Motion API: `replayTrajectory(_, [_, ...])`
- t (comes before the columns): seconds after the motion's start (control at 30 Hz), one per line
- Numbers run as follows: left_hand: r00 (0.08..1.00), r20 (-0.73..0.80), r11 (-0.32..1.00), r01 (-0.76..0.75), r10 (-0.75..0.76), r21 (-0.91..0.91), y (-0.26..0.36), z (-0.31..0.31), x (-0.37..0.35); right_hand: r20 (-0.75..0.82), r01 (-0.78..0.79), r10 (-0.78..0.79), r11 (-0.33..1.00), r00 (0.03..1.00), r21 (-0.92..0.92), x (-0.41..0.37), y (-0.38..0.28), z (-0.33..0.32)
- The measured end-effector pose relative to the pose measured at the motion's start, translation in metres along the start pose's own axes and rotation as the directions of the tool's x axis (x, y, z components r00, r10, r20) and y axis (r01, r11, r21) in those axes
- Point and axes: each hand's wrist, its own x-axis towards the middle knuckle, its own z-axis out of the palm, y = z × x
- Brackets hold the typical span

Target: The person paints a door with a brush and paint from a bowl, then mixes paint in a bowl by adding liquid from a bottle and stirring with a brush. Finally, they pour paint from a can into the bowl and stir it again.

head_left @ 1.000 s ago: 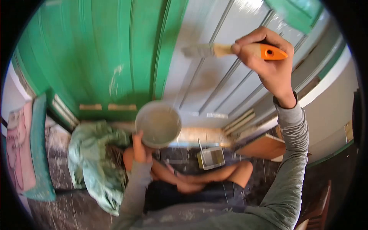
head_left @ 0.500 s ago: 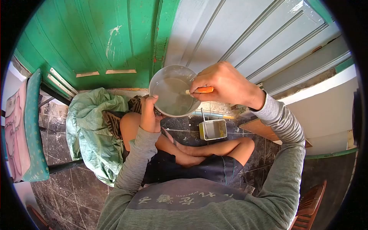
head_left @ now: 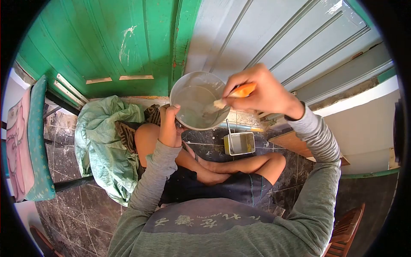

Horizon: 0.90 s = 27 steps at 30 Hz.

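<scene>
My left hand grips the near left side of a round metal pot, its thumb over the rim. The pot is tilted toward me and holds a greyish liquid. My right hand is closed round the orange handle of a paintbrush. The brush's pale bristles point down and left, inside the right part of the pot. Whether the bristle tips touch the liquid is hard to tell, as they are slightly blurred.
A small yellow-sided tub with a stick-like handle in it stands on the dark tiled floor. Left of my legs lies a crumpled green sheet. A green door and a grey door rise ahead. A cushioned chair stands left.
My right hand has moved a little right and up, and the brush's bristles now show more fully. The pot has shifted slightly right with my left hand.
</scene>
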Motion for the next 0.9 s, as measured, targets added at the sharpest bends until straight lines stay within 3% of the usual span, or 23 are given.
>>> replayTrajectory(0.07, [1.000,0.000,1.000,0.009,-0.009,0.011,0.001,-0.001,-0.002,-0.106,-0.068,0.088,0.981,0.990,0.184,-0.006,-0.003,-0.013])
replayTrajectory(0.23, [0.999,0.001,0.999,0.049,-0.049,0.023,0.003,-0.002,0.001,-0.307,-0.164,0.266,0.933,0.914,0.319,-0.025,0.016,-0.032])
replayTrajectory(0.37, [0.998,-0.057,0.997,0.010,-0.006,0.073,-0.002,0.005,0.005,-0.291,-0.213,0.450,0.780,0.844,0.588,-0.042,0.024,-0.031])
replayTrajectory(0.47, [0.999,-0.044,0.998,0.024,-0.021,0.065,0.000,0.009,0.004,-0.342,-0.213,0.464,0.794,0.817,0.569,-0.047,0.023,-0.028])
replayTrajectory(0.57, [1.000,-0.018,0.996,0.025,-0.023,0.082,0.002,0.011,0.004,-0.499,-0.107,0.239,0.954,0.833,0.278,-0.045,0.021,-0.019])
replayTrajectory(0.67, [0.999,-0.007,0.995,0.034,-0.034,0.096,0.000,0.012,0.004,-0.370,-0.038,0.027,0.999,0.929,-0.021,-0.039,0.015,-0.008])
replayTrajectory(0.77, [0.997,0.045,0.997,0.053,-0.055,0.058,0.000,0.015,0.005,-0.167,0.170,-0.230,0.935,0.959,-0.312,-0.028,0.017,0.005])
replayTrajectory(0.87, [0.997,0.058,0.997,0.048,-0.051,0.055,-0.008,0.012,0.009,0.041,0.131,-0.125,0.920,0.991,-0.369,-0.026,0.017,0.010])
replayTrajectory(0.9, [0.997,0.060,0.996,0.053,-0.058,0.074,-0.008,0.009,0.010,0.036,0.157,-0.153,0.947,0.988,-0.280,-0.025,0.019,0.012])
